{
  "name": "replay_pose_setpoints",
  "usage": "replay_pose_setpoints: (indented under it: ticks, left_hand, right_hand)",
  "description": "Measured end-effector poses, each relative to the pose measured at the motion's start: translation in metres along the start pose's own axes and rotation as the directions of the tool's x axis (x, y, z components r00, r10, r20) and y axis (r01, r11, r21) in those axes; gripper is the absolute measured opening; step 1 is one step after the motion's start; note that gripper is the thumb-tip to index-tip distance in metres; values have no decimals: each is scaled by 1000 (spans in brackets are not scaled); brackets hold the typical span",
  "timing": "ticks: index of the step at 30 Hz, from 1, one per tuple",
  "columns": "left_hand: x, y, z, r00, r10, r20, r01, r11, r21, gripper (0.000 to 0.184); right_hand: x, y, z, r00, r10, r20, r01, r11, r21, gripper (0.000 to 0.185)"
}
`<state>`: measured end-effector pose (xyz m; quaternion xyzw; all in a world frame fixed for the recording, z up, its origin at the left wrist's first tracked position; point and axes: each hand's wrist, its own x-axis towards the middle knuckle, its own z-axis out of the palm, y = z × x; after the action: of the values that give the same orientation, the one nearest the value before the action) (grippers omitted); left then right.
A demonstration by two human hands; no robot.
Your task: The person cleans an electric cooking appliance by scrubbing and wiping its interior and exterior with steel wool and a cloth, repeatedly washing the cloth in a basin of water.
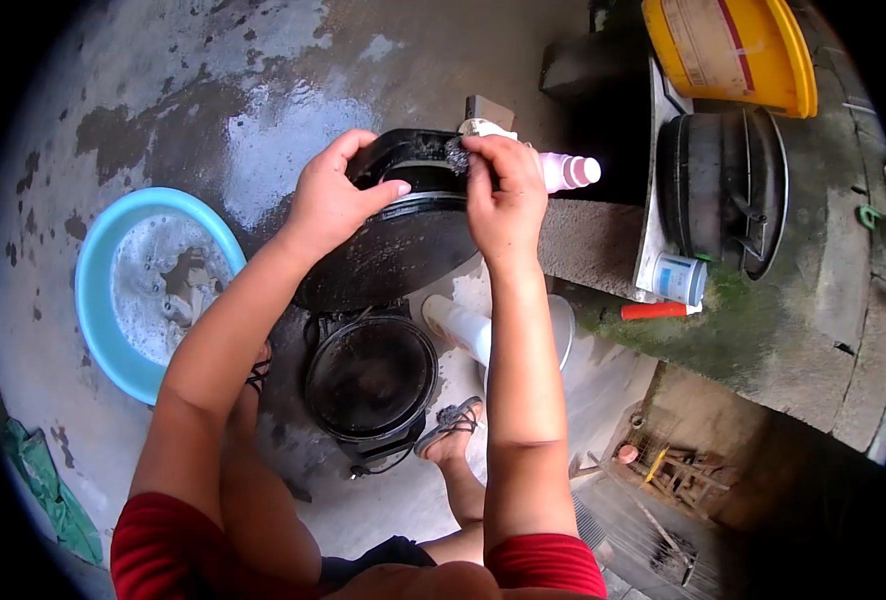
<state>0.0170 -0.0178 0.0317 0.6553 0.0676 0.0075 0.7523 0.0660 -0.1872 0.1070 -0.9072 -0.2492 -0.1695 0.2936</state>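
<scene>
A black electric griddle stands open on the wet floor, its round lower plate (pixel 371 375) facing up and its lid (pixel 388 262) raised. At the lid's far edge is a black handle (pixel 403 148). My left hand (pixel 331 195) grips the left end of this handle, with the thumb along the lid's rim. Pinched in my right hand (pixel 506 195) is a steel wool scrubber (pixel 457 154), pressed against the right end of the handle. The right fingertips partly hide the scrubber.
To the left stands a blue basin (pixel 90 300) of sudsy water with a cloth. A pink-and-white bottle (pixel 568 172) lies beyond my right hand. On the right ledge are a yellow bucket (pixel 728 50), a dark pan (pixel 703 185) and a small tub (pixel 679 279). A power cord lies near my feet.
</scene>
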Motion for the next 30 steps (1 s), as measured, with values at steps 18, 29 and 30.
replay_pose_setpoints:
  ticks: [18,29,30]
  left_hand:
    - [-37,21,12,994,109,-14,-106,984,145,19]
    - [-49,22,27,991,135,-4,-130,959,252,29]
    - [-48,24,26,990,137,-13,-128,949,286,29]
  right_hand:
    - [-14,-55,-31,998,56,22,-54,993,-103,8]
    - [-31,-51,-49,974,224,-45,-228,964,-135,6]
    - [-33,-64,-40,985,157,-66,-161,985,-55,6]
